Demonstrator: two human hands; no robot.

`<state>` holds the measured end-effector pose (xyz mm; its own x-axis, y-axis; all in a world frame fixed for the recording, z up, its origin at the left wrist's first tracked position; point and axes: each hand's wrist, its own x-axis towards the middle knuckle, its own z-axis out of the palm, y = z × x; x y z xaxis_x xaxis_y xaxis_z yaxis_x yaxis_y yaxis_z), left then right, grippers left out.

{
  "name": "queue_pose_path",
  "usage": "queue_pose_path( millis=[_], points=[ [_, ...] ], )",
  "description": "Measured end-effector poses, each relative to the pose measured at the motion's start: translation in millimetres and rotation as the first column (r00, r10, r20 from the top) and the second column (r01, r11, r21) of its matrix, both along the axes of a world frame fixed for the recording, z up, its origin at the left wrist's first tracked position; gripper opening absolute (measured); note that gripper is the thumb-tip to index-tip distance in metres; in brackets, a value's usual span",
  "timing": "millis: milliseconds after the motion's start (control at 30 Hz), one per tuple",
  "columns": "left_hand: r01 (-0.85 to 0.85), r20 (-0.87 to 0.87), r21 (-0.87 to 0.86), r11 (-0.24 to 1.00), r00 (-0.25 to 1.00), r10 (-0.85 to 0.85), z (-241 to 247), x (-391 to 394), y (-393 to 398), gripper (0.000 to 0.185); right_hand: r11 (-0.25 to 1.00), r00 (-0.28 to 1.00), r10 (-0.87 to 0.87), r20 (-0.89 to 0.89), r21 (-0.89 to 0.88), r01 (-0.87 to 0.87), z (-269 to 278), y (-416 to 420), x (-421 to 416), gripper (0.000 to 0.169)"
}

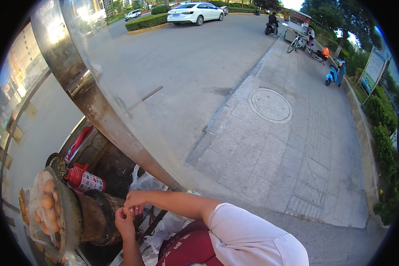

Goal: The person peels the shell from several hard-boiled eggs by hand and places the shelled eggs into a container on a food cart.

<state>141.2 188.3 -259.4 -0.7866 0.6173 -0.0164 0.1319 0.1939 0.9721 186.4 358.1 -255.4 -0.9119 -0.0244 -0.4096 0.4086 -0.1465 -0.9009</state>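
In front of my chest both hands meet around a small brown egg (125, 210), mostly hidden by the fingers. My left hand (122, 222) grips it from below. The fingers of my right hand (137, 200) close on it from above. Left of them a metal pan (71, 212) holds several brown eggs (48, 201) under a clear plastic bag (40, 229). The pan rests on a rusty stove cylinder (94, 216). Behind it lies a red thermos flask (86, 179) with a patterned body.
A rusty metal post (103, 116) with clear plastic sheeting (133, 133) rises beside the cart. Plastic bags (148, 183) lie near my hands. Beyond are paving (249, 149), a blue scooter (335, 73), a white car (196, 14), another stall (297, 28) and several people.
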Motion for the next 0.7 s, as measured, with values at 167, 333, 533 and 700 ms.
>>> queue_pose_path(
  millis=[167,333,533,700],
  points=[
    [-0.002,0.005,-0.006,1.0,1.0,0.002,8.3,5.7,-0.5,0.03,0.996,0.997,-0.037,0.073,-0.072,0.042,5.7,3.6,7.0,0.032],
    [0.012,-0.128,-0.061,0.998,0.992,-0.019,-0.4,-4.0,-1.5,0.033,0.988,0.999,0.025,0.041,-0.154,-0.018,9.6,5.7,10.4,0.036],
    [0.037,-0.093,-0.089,0.995,0.995,-0.045,5.4,2.4,0.8,0.034,0.999,1.0,0.03,-0.001,-0.035,-0.03,-2.3,-0.1,4.6,0.034],
    [0.04,0.086,-0.018,0.999,0.996,-0.038,15.2,7.2,-0.1,0.033,0.998,0.997,-0.044,-0.066,0.049,0.047,1.1,-2.7,5.4,0.03]
  ],
)
